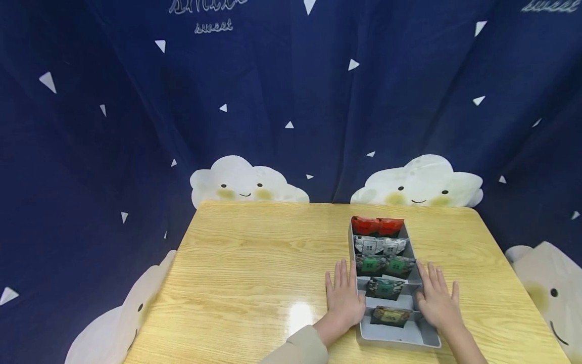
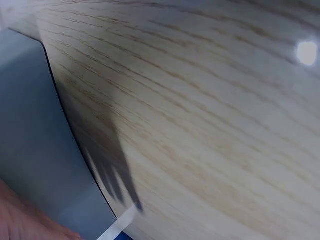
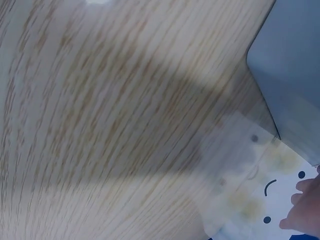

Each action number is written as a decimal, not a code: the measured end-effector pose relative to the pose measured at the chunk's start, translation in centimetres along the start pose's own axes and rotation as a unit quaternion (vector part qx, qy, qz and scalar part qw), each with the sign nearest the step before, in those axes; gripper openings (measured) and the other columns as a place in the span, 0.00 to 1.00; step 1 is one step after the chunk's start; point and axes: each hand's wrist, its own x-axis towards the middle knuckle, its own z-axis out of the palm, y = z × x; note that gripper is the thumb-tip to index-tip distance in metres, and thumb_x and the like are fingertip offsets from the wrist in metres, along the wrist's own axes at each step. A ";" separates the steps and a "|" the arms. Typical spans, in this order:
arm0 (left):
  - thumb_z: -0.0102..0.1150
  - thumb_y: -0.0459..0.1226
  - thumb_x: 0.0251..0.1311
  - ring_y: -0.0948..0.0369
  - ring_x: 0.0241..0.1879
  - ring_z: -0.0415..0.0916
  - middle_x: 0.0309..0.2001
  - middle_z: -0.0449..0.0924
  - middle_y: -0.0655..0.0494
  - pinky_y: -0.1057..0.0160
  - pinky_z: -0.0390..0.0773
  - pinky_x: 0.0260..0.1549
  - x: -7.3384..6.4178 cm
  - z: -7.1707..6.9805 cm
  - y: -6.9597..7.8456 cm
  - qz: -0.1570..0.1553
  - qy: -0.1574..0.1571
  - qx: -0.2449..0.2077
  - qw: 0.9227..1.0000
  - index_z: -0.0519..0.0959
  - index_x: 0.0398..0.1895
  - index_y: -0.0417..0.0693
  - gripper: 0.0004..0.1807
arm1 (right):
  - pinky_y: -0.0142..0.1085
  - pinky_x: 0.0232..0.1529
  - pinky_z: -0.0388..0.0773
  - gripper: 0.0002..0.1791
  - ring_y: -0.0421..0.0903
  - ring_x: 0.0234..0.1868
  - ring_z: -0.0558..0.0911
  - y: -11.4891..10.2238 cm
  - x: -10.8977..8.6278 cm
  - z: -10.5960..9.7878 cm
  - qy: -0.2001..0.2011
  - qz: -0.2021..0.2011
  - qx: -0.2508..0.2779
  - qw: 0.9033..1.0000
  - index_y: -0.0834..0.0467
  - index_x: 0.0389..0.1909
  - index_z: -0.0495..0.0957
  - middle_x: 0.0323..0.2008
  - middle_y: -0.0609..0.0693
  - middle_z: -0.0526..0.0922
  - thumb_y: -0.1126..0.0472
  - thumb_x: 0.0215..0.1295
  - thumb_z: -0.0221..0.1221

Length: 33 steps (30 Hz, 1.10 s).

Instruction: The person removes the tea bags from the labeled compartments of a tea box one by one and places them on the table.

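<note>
A grey divided box stands on the table between my two hands; its smooth side wall fills the left part of the left wrist view. My left hand lies along the box's left side, fingers straight and pointing away from me. At the right side, my right hand has its fingers extended, with the thumb side against the box. Inside, from back to front, stand red packets, silver-white packets, green-labelled packets, a single dark green-labelled packet and a yellow-labelled packet.
The wooden table reaches well to the left of the box, with a narrower strip on its right. Behind it hangs a dark blue curtain printed with white triangles and smiling clouds.
</note>
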 end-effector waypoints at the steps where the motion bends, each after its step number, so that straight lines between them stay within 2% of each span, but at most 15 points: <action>1: 0.42 0.50 0.61 0.56 0.71 0.32 0.72 0.37 0.52 0.47 0.40 0.64 0.0 0.0 0.0 0.001 0.000 0.000 1.000 0.40 0.72 0.54 0.39 | 0.62 0.58 0.20 0.39 0.62 0.69 0.35 0.0 0.0 0.0 0.001 0.000 0.001 1.000 0.55 0.71 0.38 0.67 0.68 0.45 0.63 0.61 0.45; 6: 0.43 0.50 0.60 0.55 0.71 0.32 0.72 0.37 0.52 0.47 0.41 0.64 0.0 -0.1 -0.1 0.009 0.007 -0.001 1.000 0.41 0.72 0.53 0.39 | 0.63 0.58 0.21 0.39 0.64 0.69 0.38 0.0 0.1 0.1 -0.002 0.002 0.005 1.000 0.55 0.71 0.38 0.67 0.68 0.46 0.63 0.61 0.44; 8: 0.43 0.50 0.60 0.55 0.71 0.33 0.72 0.37 0.52 0.47 0.42 0.64 0.0 -0.2 -0.1 0.023 0.023 0.012 0.999 0.42 0.72 0.52 0.39 | 0.63 0.58 0.21 0.39 0.65 0.68 0.40 0.1 0.0 0.1 -0.002 0.003 0.005 1.000 0.55 0.71 0.38 0.67 0.68 0.46 0.63 0.61 0.44; 10: 0.43 0.50 0.61 0.55 0.71 0.35 0.72 0.40 0.52 0.48 0.44 0.64 0.0 -0.3 -0.1 0.053 0.054 0.035 0.997 0.45 0.72 0.51 0.38 | 0.63 0.58 0.21 0.39 0.65 0.68 0.41 0.1 0.1 0.1 -0.004 0.004 0.004 1.000 0.55 0.71 0.38 0.67 0.68 0.46 0.63 0.61 0.44; 12: 0.43 0.50 0.61 0.55 0.70 0.42 0.71 0.46 0.52 0.49 0.48 0.63 -0.1 -0.5 0.0 0.100 0.103 0.060 0.988 0.50 0.70 0.50 0.35 | 0.63 0.58 0.21 0.39 0.65 0.68 0.41 0.2 0.1 0.1 -0.006 0.005 0.004 1.000 0.55 0.71 0.38 0.67 0.68 0.46 0.63 0.61 0.44; 14: 0.44 0.48 0.61 0.56 0.67 0.51 0.67 0.56 0.53 0.51 0.53 0.62 -0.3 -0.8 0.1 0.163 0.163 0.072 0.970 0.57 0.67 0.50 0.31 | 0.63 0.58 0.22 0.39 0.66 0.68 0.42 0.2 0.1 0.1 -0.007 0.007 0.002 1.000 0.55 0.71 0.38 0.67 0.68 0.46 0.63 0.61 0.44; 16: 0.45 0.47 0.60 0.59 0.62 0.59 0.61 0.64 0.56 0.55 0.57 0.60 -0.6 -0.8 0.4 0.234 0.217 0.070 0.945 0.65 0.61 0.51 0.26 | 0.63 0.57 0.22 0.39 0.66 0.67 0.43 0.3 0.1 0.2 -0.007 0.007 0.002 1.000 0.55 0.71 0.38 0.67 0.68 0.46 0.63 0.61 0.44; 18: 0.45 0.48 0.60 0.62 0.56 0.64 0.56 0.68 0.59 0.58 0.60 0.58 -1.1 -0.8 0.7 0.302 0.251 0.068 0.917 0.69 0.56 0.53 0.22 | 0.63 0.57 0.22 0.40 0.66 0.67 0.43 0.3 0.1 0.2 -0.006 0.008 0.000 1.000 0.54 0.71 0.37 0.67 0.68 0.46 0.63 0.61 0.45; 20: 0.43 0.50 0.60 0.64 0.52 0.65 0.52 0.70 0.60 0.61 0.61 0.55 -1.5 -0.5 1.0 0.356 0.260 0.069 0.895 0.70 0.53 0.54 0.21 | 0.64 0.57 0.22 0.40 0.66 0.67 0.43 0.4 0.2 0.2 -0.006 0.009 -0.002 1.000 0.54 0.71 0.37 0.67 0.68 0.46 0.63 0.61 0.45; 21: 0.42 0.51 0.60 0.64 0.50 0.65 0.51 0.70 0.61 0.63 0.61 0.54 -1.7 -0.3 1.2 0.377 0.258 0.072 0.887 0.71 0.52 0.55 0.20 | 0.64 0.57 0.22 0.40 0.66 0.67 0.43 0.3 0.2 0.2 -0.005 0.009 -0.003 1.000 0.54 0.71 0.37 0.67 0.68 0.46 0.63 0.61 0.45; 22: 0.42 0.52 0.60 0.65 0.49 0.66 0.50 0.70 0.62 0.64 0.62 0.52 -2.0 -0.2 1.3 0.392 0.251 0.074 0.882 0.71 0.51 0.56 0.20 | 0.64 0.58 0.23 0.40 0.66 0.67 0.43 0.3 0.2 0.2 -0.005 0.010 -0.003 1.000 0.54 0.71 0.38 0.67 0.68 0.47 0.63 0.61 0.45; 24: 0.42 0.55 0.60 0.66 0.46 0.65 0.48 0.69 0.64 0.66 0.63 0.50 -2.3 0.1 1.6 0.409 0.239 0.091 0.876 0.71 0.50 0.58 0.20 | 0.64 0.58 0.23 0.40 0.66 0.67 0.43 0.3 0.2 0.2 -0.005 0.010 -0.002 1.000 0.54 0.71 0.38 0.67 0.68 0.47 0.63 0.61 0.45; 27: 0.43 0.56 0.60 0.67 0.43 0.64 0.44 0.67 0.67 0.68 0.62 0.47 -2.5 0.1 1.8 0.418 0.224 0.113 0.873 0.71 0.47 0.61 0.18 | 0.64 0.58 0.23 0.39 0.66 0.68 0.42 0.2 0.2 0.2 -0.004 0.011 0.000 1.000 0.54 0.71 0.38 0.67 0.68 0.47 0.63 0.61 0.45; 30: 0.43 0.56 0.60 0.68 0.41 0.62 0.43 0.66 0.68 0.68 0.61 0.46 -2.5 0.1 1.9 0.416 0.221 0.134 0.872 0.71 0.45 0.62 0.16 | 0.63 0.58 0.23 0.39 0.65 0.68 0.42 0.2 0.1 0.2 -0.005 0.014 0.000 1.000 0.54 0.71 0.38 0.67 0.69 0.46 0.63 0.61 0.44; 33: 0.46 0.53 0.58 0.68 0.40 0.61 0.43 0.66 0.68 0.68 0.61 0.45 -2.5 0.2 2.0 0.412 0.225 0.131 0.873 0.71 0.44 0.62 0.14 | 0.63 0.58 0.23 0.39 0.66 0.68 0.43 0.2 0.1 0.2 -0.004 0.016 -0.002 1.000 0.54 0.71 0.38 0.67 0.69 0.47 0.63 0.61 0.44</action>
